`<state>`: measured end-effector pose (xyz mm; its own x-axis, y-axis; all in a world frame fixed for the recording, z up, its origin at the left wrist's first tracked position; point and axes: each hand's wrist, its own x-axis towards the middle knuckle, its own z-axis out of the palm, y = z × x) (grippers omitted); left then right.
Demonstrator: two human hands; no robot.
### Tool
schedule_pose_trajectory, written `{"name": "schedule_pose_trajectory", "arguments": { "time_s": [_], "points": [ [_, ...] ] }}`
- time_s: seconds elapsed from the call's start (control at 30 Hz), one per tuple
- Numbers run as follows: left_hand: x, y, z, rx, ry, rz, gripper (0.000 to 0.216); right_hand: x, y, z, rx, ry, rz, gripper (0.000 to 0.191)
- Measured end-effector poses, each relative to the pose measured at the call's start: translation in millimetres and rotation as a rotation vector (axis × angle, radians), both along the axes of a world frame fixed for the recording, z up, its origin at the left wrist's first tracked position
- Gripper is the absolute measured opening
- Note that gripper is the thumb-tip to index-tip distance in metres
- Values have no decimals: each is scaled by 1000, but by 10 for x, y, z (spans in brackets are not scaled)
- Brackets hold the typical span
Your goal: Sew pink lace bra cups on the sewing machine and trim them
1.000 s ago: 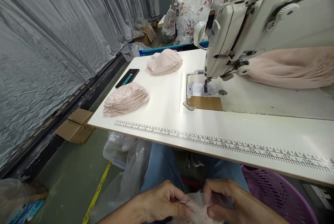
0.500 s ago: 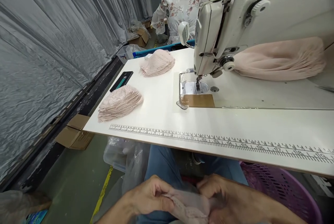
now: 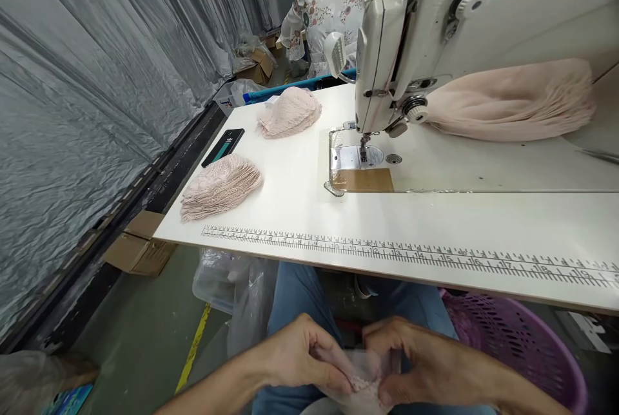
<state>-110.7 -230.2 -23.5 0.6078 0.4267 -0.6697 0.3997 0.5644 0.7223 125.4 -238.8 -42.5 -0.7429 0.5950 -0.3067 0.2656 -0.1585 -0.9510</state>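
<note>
both hands pinching one lace piece above my lap.
my left hand [image 3: 300,360] and right hand [image 3: 416,363] fingers close narrowly on the pink lace piece [image 3: 360,381], held between their tips.

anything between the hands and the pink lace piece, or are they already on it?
Nothing visible between them. The left hand and right hand both pinch the lace piece directly, down over the lap, below the table edge.
</note>
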Motion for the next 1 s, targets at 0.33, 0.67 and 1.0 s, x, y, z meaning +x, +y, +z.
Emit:
{"name": "schedule_pose_trajectory", "arguments": {
  "time_s": [0.33, 0.67, 1.0],
  "points": [
    [20, -60, 8, 4, 31, -8, 60, -114, -4, 105, 15, -124, 9, 9],
    [-36, -43, 105, 9, 81, -21, 53, -59, -57, 70, -39, 6, 67, 42],
    [-30, -75, 118, 35, 79, -16, 60, -49, -124, 69, -101, -13, 12, 41]
  ]
}}
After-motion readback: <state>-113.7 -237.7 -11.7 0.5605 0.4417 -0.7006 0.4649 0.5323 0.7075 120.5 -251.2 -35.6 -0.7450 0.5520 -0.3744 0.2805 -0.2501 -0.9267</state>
